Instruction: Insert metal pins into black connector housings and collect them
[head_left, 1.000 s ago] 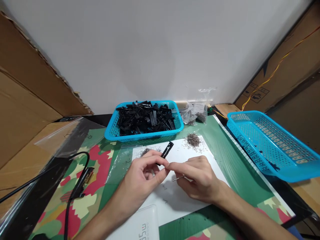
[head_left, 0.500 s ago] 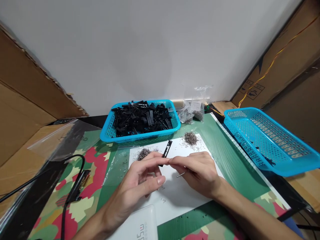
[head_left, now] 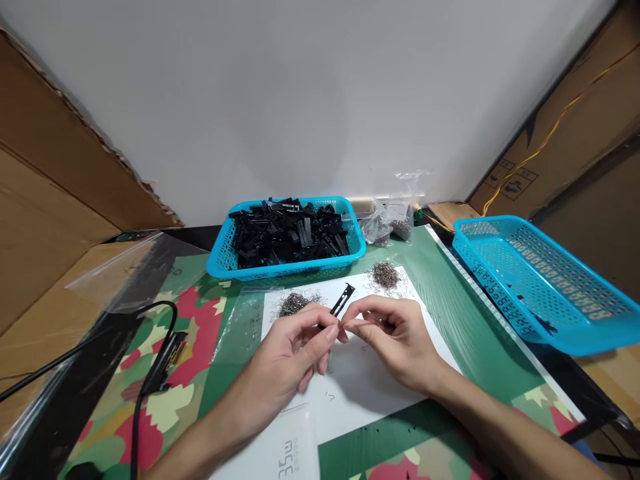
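A slim black slotted plastic piece (head_left: 343,300) slants up from between the fingers of my left hand (head_left: 299,345), whose thumb and forefinger are closed on its lower end. My right hand (head_left: 395,337) is pinched at that same end, its fingertips meeting my left thumb tip. Whatever sits in the right pinch is too small or hidden to name. Below both hands lies a white sheet (head_left: 345,407). On it are two heaps of tiny bent metal pieces, a left heap (head_left: 294,304) and a right heap (head_left: 385,274), with a few loose ones around.
A blue basket (head_left: 285,272) full of black plastic pieces stands at the back. Another blue basket (head_left: 575,337), with a few black bits, is on the right. Clear bags (head_left: 400,223) of metal pieces lean by the wall. A white power bank (head_left: 295,447) and black cable (head_left: 136,407) lie near my left forearm.
My left thumb has closed onto the black piece, which now tilts further right. My right hand has turned into a thumb-and-finger pinch; the thin metal rod seen under it earlier no longer shows.
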A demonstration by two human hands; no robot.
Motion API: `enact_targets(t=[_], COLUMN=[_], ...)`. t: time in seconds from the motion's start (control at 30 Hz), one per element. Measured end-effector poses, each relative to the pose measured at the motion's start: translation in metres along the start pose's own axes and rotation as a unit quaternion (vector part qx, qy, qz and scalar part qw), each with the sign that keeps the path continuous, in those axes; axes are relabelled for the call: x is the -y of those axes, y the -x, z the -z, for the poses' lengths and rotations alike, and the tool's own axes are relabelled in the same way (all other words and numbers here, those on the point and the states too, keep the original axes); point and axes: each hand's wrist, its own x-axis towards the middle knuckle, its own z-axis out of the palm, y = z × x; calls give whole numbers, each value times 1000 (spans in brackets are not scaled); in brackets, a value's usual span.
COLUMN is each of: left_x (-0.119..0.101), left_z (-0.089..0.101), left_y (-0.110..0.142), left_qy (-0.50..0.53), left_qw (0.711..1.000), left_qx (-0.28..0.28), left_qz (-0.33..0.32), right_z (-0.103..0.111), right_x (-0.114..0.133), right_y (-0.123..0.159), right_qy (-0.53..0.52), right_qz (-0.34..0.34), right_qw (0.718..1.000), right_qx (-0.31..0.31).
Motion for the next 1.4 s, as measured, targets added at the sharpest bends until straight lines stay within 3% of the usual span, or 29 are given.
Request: enact_targets(t=[0.63, 0.9, 1.07, 1.2, 1.4], left_x=[-3, 3, 1, -7, -6], left_z=[1, 2, 9, 17, 20], left_y=[4, 1, 1, 3, 6], left_qy=[44, 10, -164, -320, -398], left_qw=[998, 1000, 985, 946, 913], left_qx=[12, 8, -13, 35, 89], left_qz=[36, 2, -41, -31, -26], right_z=[2, 3, 6, 7, 18], right_x=[1, -1, -4, -6, -3], right_y=[2, 2, -2, -3, -7], right_qy=[20, -7, 17, 67, 188], right_qz=[51, -8, -46, -82, -98], right_qw=[999, 1000, 995, 979, 945], right_qx=[1, 26, 88, 171, 248])
